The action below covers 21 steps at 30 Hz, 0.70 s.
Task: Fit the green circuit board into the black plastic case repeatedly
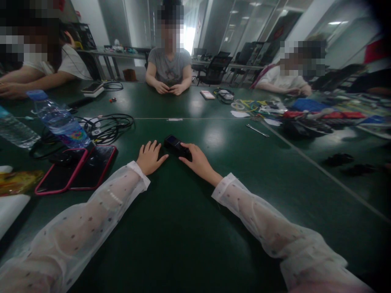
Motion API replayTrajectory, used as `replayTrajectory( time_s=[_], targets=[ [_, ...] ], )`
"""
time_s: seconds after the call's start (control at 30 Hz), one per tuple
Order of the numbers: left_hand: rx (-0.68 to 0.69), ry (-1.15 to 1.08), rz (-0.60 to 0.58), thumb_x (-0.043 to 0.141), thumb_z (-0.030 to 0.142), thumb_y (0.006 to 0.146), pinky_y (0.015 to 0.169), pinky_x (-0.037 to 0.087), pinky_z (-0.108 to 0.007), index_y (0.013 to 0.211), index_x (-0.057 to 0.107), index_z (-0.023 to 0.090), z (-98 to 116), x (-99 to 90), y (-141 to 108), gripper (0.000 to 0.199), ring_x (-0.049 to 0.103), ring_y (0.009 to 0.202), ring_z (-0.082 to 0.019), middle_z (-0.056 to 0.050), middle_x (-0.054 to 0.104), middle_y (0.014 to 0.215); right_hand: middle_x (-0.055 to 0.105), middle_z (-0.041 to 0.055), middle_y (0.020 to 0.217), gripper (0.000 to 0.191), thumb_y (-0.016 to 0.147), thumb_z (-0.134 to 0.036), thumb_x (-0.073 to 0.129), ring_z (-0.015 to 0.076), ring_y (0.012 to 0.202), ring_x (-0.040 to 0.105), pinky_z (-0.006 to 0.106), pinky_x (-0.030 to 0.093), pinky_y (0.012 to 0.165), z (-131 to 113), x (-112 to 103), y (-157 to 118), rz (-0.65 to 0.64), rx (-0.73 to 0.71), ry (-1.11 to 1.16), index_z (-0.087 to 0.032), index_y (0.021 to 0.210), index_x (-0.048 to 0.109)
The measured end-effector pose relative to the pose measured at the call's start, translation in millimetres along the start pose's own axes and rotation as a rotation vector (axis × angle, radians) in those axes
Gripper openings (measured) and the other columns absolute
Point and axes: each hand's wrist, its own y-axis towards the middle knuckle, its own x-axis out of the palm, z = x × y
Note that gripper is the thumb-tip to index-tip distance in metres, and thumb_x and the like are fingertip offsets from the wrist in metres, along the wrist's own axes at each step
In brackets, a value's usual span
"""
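A small black device [173,142] with a little lit screen lies on the dark green table [171,228] in front of me. My right hand [197,159] is closed around its near right end, thumb on the near side and fingers on the far side. Just left of the device, my left hand [149,156] rests palm down on the table with its fingers spread, holding nothing. Sheer white sleeves with dark stars cover both forearms.
Two phones with red edges [113,162], a water bottle [61,120] and coiled black cables [122,122] are on the left. A wrench [257,130] and cluttered cables [253,106] lie at the right. Three people sit around the table.
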Motion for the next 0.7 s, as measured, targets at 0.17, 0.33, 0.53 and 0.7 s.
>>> replayTrajectory(
  time_s=[0.17,0.33,0.53,0.7],
  targets=[
    [0.006,0.002,0.013,0.019,0.064,0.094,0.115,0.024,-0.052,0.146,0.037,0.013,-0.1,0.6,-0.4,0.075,0.026,0.144,-0.033,-0.013,0.032,0.156,0.057,0.0100,0.124,0.052,0.087,-0.030,0.063,0.0278,0.113,0.056,0.049,0.051,0.093,-1.5,-1.0,-1.0,-0.001,0.002,-0.025,-0.026,0.135,0.044],
    [0.006,-0.009,-0.007,0.018,0.065,0.094,0.115,0.024,-0.052,0.147,0.036,0.013,-1.0,-0.6,0.7,0.076,0.026,0.144,-0.033,-0.013,0.031,0.156,0.057,0.0104,0.121,0.050,0.089,-0.030,0.060,0.0275,0.111,0.056,0.048,0.051,0.093,-4.6,-1.6,-1.7,-0.009,-0.010,-0.057,-0.025,0.136,0.042],
    [0.004,-0.010,-0.017,0.019,0.064,0.094,0.115,0.023,-0.052,0.147,0.036,0.013,0.2,-3.3,-0.4,0.075,0.025,0.144,-0.033,-0.013,0.031,0.157,0.059,0.0103,0.117,0.049,0.090,-0.030,0.057,0.0272,0.106,0.057,0.047,0.052,0.089,-5.4,-1.3,-1.6,0.001,-0.020,-0.082,-0.025,0.136,0.042],
    [0.003,0.001,-0.005,0.018,0.064,0.094,0.116,0.023,-0.050,0.146,0.037,0.013,0.5,-3.4,-0.9,0.075,0.026,0.144,-0.032,-0.013,0.032,0.156,0.059,0.0103,0.116,0.049,0.090,-0.031,0.058,0.0275,0.104,0.058,0.048,0.052,0.087,-5.6,-2.7,-1.1,-0.008,-0.022,-0.073,-0.026,0.136,0.043]
  ],
)
